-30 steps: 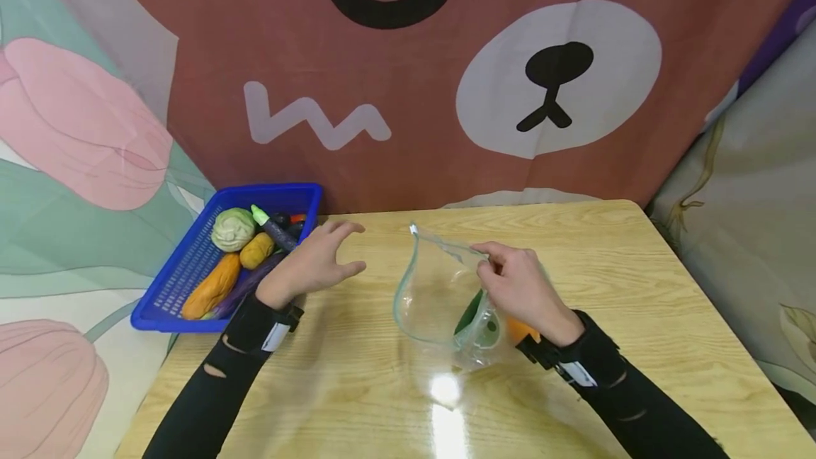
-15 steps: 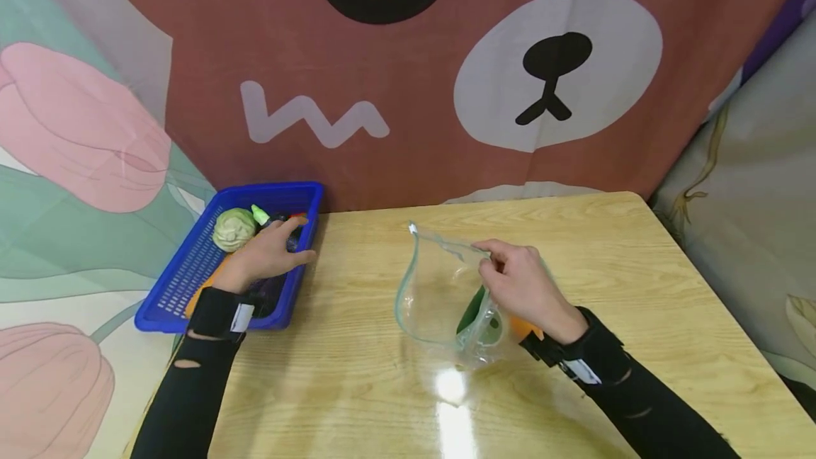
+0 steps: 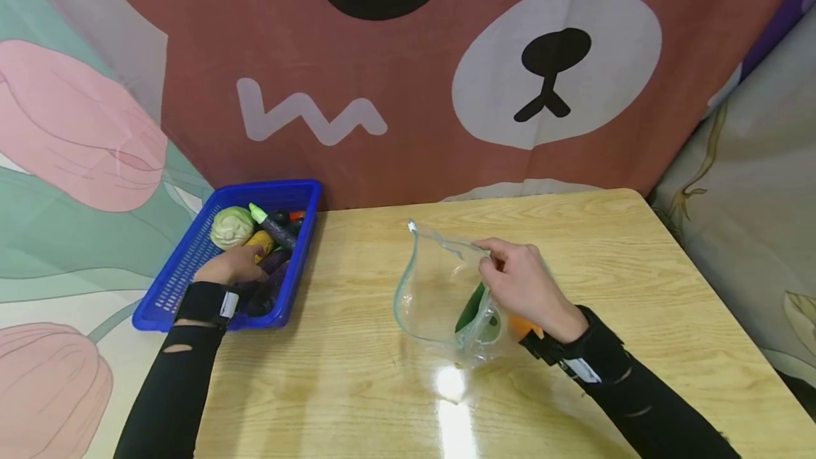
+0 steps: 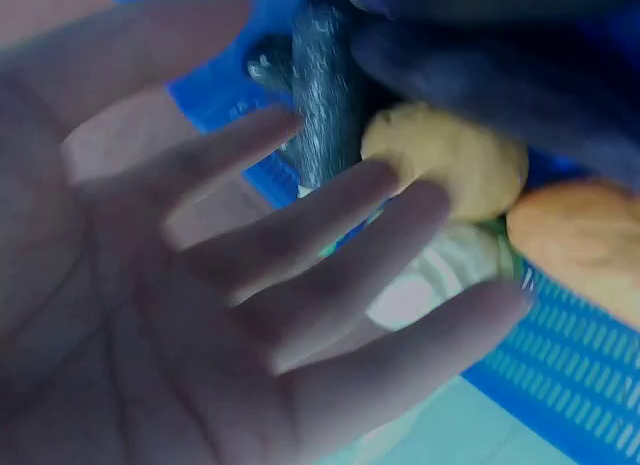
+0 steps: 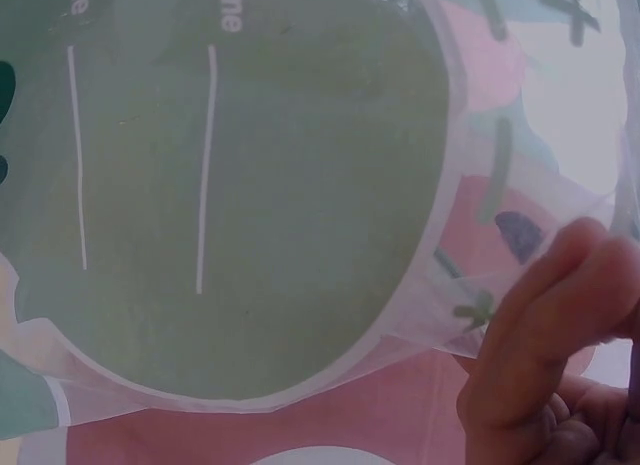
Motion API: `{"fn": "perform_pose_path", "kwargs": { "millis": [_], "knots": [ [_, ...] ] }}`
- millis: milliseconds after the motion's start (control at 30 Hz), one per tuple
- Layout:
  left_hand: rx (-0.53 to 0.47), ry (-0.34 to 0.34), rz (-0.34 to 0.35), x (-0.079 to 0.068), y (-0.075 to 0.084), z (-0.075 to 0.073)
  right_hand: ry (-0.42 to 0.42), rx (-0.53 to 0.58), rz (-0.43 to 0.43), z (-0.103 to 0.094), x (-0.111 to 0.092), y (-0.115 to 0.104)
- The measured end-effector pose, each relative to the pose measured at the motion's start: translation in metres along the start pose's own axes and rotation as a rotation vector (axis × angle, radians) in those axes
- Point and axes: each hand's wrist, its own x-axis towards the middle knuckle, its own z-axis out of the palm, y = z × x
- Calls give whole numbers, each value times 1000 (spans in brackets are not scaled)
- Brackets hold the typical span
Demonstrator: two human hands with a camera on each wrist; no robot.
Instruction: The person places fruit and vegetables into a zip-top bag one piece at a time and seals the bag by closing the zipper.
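My left hand [image 3: 231,266] reaches down into the blue basket [image 3: 310,236]. In the left wrist view its fingers are spread and fairly straight above the vegetables, with nothing held. Nearest the fingers is a yellow, potato-like vegetable [image 4: 455,160]; an orange-yellow one [image 4: 580,235] lies beside it. A pale green cabbage [image 3: 231,227] sits just behind the hand. My right hand [image 3: 525,285] pinches the upper edge of a clear zip bag [image 3: 430,296]. The bag stands with its mouth spread wide and has a green print [image 5: 300,185].
A dark vegetable with a bright green end [image 3: 277,231] and long purple eggplants [image 3: 274,278] share the basket. The basket stands at the left end of the wooden table [image 3: 357,388]. A brown printed cloth [image 3: 382,168] hangs along the back edge.
My left hand has moved left, from beside the basket's right rim to over it, then down among the vegetables. My right hand and the bag have stayed put.
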Motion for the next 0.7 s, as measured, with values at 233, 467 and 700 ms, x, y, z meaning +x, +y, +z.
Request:
{"fn": "perform_pose_path", "kwargs": {
  "millis": [233,467,700],
  "knots": [
    [-1,-162,-22,6,-12,-2,3,-14,-2,0,1,0],
    [35,-189,-102,10,-8,-2,4,-8,-9,0,0,0],
    [60,-164,-190,9,-1,-1,2,-4,-18,0,0,0]
  ]
}}
